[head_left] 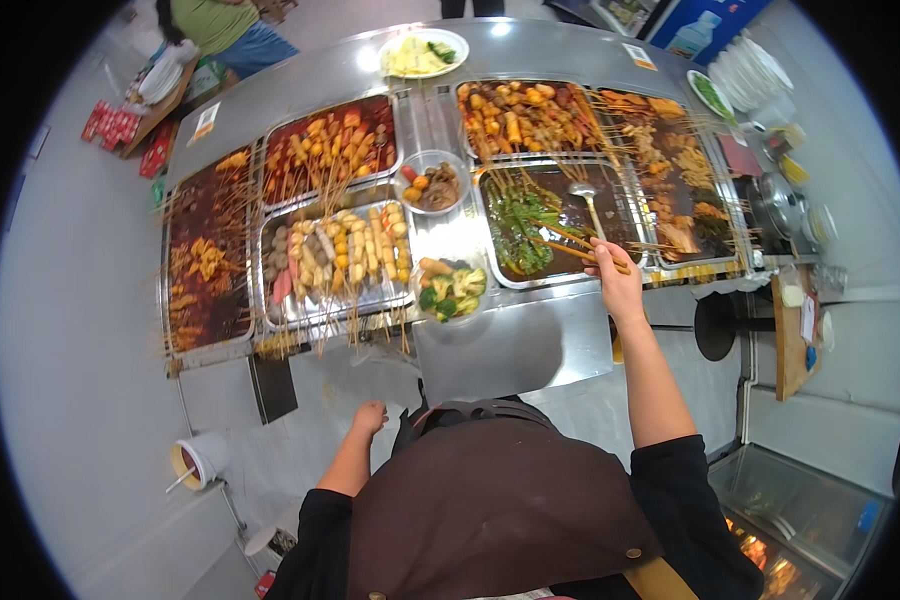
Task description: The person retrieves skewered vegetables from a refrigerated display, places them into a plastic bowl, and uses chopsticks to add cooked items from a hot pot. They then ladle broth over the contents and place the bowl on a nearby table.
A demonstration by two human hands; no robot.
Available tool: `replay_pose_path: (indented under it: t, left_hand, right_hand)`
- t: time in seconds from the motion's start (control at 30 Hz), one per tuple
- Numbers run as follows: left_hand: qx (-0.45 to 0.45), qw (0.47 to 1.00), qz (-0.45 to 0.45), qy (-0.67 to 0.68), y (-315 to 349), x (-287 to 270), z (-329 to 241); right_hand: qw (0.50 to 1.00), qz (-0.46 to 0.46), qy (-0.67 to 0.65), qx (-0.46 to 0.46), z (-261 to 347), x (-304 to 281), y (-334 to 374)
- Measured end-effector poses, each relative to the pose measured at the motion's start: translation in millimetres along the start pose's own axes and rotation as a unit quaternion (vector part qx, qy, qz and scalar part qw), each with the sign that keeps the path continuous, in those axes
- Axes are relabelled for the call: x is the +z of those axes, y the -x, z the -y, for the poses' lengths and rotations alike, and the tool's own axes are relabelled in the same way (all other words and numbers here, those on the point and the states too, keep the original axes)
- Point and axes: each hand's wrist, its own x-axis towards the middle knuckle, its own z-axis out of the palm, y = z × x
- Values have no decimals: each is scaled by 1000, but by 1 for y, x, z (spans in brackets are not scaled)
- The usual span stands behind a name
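My right hand (618, 280) is closed round a pair of long wooden chopsticks (567, 247). Their tips reach into a steel tray (552, 284) of dark broth, at the skewered leafy greens (520, 225). A metal ladle (594, 212) rests in the same tray, its handle toward my right hand. My left hand (371, 417) hangs low beside my brown apron, away from the counter. Its fingers look curled, and nothing shows in them.
More trays hold skewers: pale ones (335, 250) left, reddish ones (332, 150) behind, others at both ends, sticks jutting over the front edge. Between them stand a bowl of meatballs (432, 185) and one of broccoli (452, 290). A plate (425, 52) stands behind; a person in green (210, 25) is far left.
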Motion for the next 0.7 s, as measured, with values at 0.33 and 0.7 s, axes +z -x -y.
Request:
replay_pose_path:
  t: [0.33,0.7]
  left_hand:
    - [-5,998,-8,58,-5,7,1]
    - [-10,998,-24,52,-5,-13,3]
  right_hand:
    - [1000,-25,0,-1,-9,11,3]
    - [972,-23,167,-164,19,16,116]
